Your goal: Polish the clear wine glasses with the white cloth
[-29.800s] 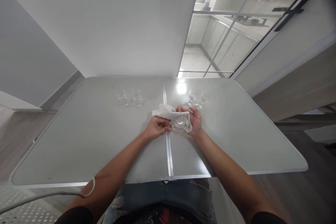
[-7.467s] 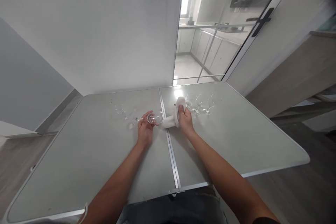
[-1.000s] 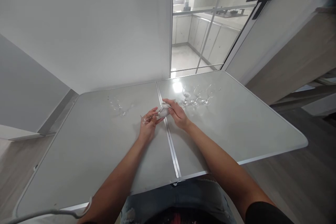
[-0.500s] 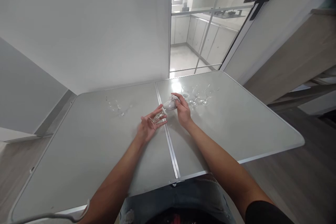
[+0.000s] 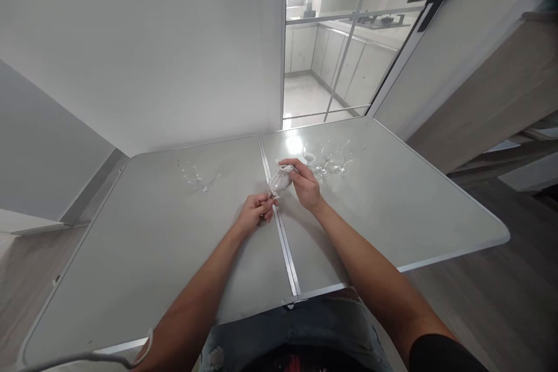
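Over the table's middle seam I hold a clear stemmed glass [image 5: 275,186], tilted with its mouth toward the upper right. My left hand [image 5: 253,213] is closed around its stem, and the fingers hide the foot. A white cloth [image 5: 285,169] shows at the mouth and seems to fill part of the bowl. With bent fingers my right hand [image 5: 306,187] grips the cloth at the rim; whether it also pinches the glass I cannot tell. Just behind that hand stand several clear stemmed glasses [image 5: 342,167].
The pale table [image 5: 418,209] has a metal seam strip [image 5: 284,244] across it. More clear glassware [image 5: 198,180] sits at its far left. Behind are a white wall [image 5: 187,46] and a glazed door [image 5: 331,58]. A grey cable [image 5: 104,357] passes near my left forearm.
My left hand has gone from spread fingers under the glass to a closed grip on its stem. The glass has tipped steeper, and my right hand has turned slightly at the rim.
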A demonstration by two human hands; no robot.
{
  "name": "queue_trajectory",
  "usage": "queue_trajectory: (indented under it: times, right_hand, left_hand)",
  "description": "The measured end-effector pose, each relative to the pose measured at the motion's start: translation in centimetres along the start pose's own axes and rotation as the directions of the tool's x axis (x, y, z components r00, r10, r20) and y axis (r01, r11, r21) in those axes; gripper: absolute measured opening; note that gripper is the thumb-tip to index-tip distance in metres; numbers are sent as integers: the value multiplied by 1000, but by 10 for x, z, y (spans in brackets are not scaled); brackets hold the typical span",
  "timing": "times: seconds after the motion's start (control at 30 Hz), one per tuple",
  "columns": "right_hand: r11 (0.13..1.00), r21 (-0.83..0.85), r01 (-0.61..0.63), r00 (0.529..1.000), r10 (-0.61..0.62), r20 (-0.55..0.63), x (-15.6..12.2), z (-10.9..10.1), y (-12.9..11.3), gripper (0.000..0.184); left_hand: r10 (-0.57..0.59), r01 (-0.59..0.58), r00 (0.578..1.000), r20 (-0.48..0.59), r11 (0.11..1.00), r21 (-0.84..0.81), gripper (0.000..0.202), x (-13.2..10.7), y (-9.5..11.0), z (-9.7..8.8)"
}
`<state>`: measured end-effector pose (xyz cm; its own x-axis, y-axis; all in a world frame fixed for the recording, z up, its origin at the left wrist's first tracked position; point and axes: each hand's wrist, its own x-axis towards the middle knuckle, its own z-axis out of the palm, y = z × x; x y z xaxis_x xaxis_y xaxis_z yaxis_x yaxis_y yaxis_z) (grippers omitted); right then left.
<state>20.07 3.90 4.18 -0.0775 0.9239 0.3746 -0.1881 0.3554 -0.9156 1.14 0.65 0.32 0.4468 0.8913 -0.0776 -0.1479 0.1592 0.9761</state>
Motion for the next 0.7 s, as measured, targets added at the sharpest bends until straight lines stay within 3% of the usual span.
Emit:
queue_trajectory:
  times: [0.1, 0.33, 0.57, 0.7]
  right_hand:
    - [1000, 0, -4, 999, 4, 32, 0, -2, -1, 32]
    - [962, -266, 60, 997, -43, 71, -1, -6, -1, 37]
    - [994, -111, 3, 981, 19, 194, 5, -14, -11, 39]
    - [982, -186, 9, 961, 44, 274, 6, -21, -9, 39]
  left_hand:
    - [12, -14, 1000, -27, 998, -58, 37, 1, -3, 1]
    - [40, -41, 994, -105, 999, 1, 42, 3, -7, 8]
    - [47, -45, 997, -59, 998, 39, 41, -1, -5, 5]
    - [28, -26, 997, -71, 999, 28, 42, 0, -2, 7]
